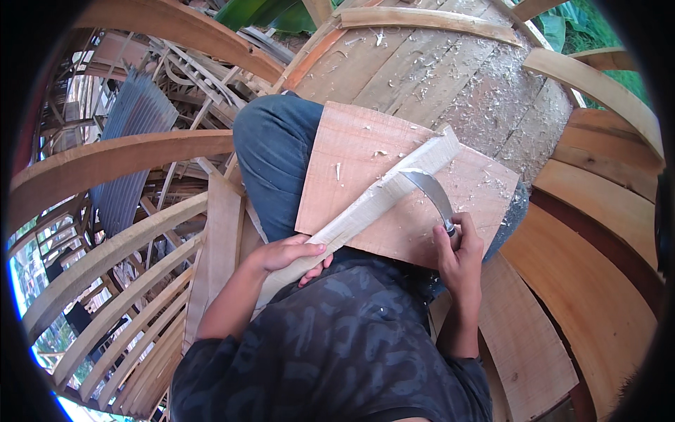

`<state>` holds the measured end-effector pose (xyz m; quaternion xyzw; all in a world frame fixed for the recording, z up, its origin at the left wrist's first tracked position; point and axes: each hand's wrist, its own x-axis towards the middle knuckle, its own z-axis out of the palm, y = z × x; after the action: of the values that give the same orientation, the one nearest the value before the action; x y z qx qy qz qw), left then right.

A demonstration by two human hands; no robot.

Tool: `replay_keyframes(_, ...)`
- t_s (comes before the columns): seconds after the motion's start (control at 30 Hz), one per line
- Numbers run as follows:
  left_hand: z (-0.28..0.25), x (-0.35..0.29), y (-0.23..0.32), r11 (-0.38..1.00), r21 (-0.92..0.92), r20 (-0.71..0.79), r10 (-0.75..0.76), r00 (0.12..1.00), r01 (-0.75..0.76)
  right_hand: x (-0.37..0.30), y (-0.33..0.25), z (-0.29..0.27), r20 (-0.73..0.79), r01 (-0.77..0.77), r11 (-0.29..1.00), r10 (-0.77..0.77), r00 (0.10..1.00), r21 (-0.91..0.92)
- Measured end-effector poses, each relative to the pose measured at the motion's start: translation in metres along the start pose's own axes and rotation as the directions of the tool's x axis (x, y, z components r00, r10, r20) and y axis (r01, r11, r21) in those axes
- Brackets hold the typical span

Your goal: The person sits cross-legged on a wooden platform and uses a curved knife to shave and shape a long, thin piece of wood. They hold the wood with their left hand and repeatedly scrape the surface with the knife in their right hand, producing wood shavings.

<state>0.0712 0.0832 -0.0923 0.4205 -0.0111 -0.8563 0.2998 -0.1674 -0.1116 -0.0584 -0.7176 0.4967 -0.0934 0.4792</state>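
A pale strip of wood [373, 200] runs slantwise from my waist across my lap. My left hand [290, 254] is wrapped round its lower part, thumb on top and fingertips showing underneath. In my right hand [460, 252] is a sickle [437, 195], its handle mostly hidden by my closed fingers. The thin curved blade arcs up and to the left, and its tip end lies over the upper face of the strip; whether it cuts in, I cannot tell. Beneath both, a flat reddish board [337, 151] rests across my legs, with a few shavings on it.
Wood shavings [485, 95] litter the plank floor [394, 63] ahead. Curved timber ribs [119, 250] rise along the left, with a corrugated sheet [133, 141] and stacked lumber beyond. Broad curved planks [598, 281] form the right side. A curved timber [429, 20] lies across the far end.
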Motion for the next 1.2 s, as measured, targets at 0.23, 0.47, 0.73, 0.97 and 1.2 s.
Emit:
replay_keyframes(0.23,0.017,-0.011,0.020,0.938,0.344,0.009,-0.034,0.999,0.029,-0.006,0.004,0.009,0.048,0.047,0.999,-0.047,0.998,0.017)
replay_keyframes(0.47,0.064,-0.016,0.055,0.799,0.587,-0.004,0.163,0.987,-0.130,-0.012,-0.031,0.032,0.035,-0.017,0.682,-0.012,0.999,0.731)
replay_keyframes(0.73,0.057,0.000,0.074,0.724,0.580,0.307,0.230,0.924,-0.373,0.007,-0.061,-0.002,-0.307,0.293,0.504,-0.057,0.950,0.812)
replay_keyframes(0.97,0.051,0.015,0.068,0.809,0.486,0.319,0.189,0.929,-0.331,0.015,-0.047,-0.017,-0.307,0.300,0.533,-0.079,0.949,0.791)
replay_keyframes(1.2,0.071,0.025,0.070,0.846,0.447,0.111,0.270,0.956,-0.291,0.007,0.007,-0.026,-0.235,0.316,0.827,-0.229,0.945,0.465)
